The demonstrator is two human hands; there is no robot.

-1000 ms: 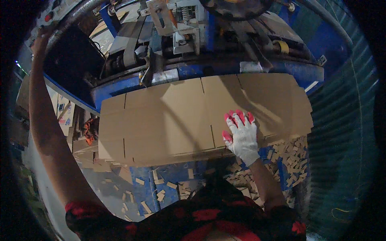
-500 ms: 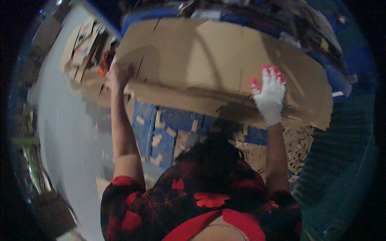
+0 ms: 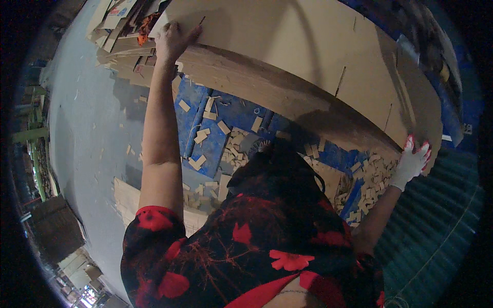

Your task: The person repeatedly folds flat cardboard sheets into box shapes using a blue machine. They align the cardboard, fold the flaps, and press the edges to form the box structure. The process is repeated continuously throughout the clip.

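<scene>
A wide brown cardboard sheet [image 3: 257, 31] with short slits fills the upper middle. Under its curved near edge, more brown cardboard [image 3: 287, 87] shows in shadow. My bare left hand [image 3: 173, 42] is closed on the sheet's left end, thumb on top and the other fingers partly hidden. At the near right corner is my right hand [image 3: 412, 161], in a white glove with red fingertips. Its fingers are bent over the sheet's edge there.
Cardboard scraps [image 3: 115, 20] are piled at the far left, beside an orange thing [image 3: 147, 28]. Small cardboard offcuts [image 3: 372, 177] litter the floor and blue surface [image 3: 197, 120] below. A dark machine [image 3: 426, 46] stands at the far right.
My right hand has gone from lying flat on the cardboard to its near right corner. The left hand stays at the left end. The view has turned, and the sheet now slants down rightward.
</scene>
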